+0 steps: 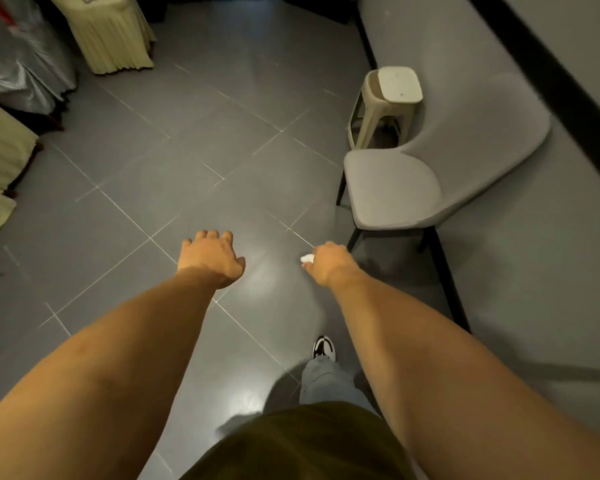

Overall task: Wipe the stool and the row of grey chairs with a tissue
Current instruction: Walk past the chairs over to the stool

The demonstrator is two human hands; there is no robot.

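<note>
The tissue (306, 259) sat balled in the closed right hand (329, 263), held over the floor (187, 133) near a grey chair (395, 188) on the right. The stool (394, 98) stood farther, beside that chair. The left hand (210, 256) hung empty, fingers loosely spread.

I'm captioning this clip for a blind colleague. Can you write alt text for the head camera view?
Two bare arms reach out over a grey tiled floor; the right hand clutches a white tissue, the left hand is empty. To the right, a grey chair stands by the wall with a cream stool just beyond it.
</note>
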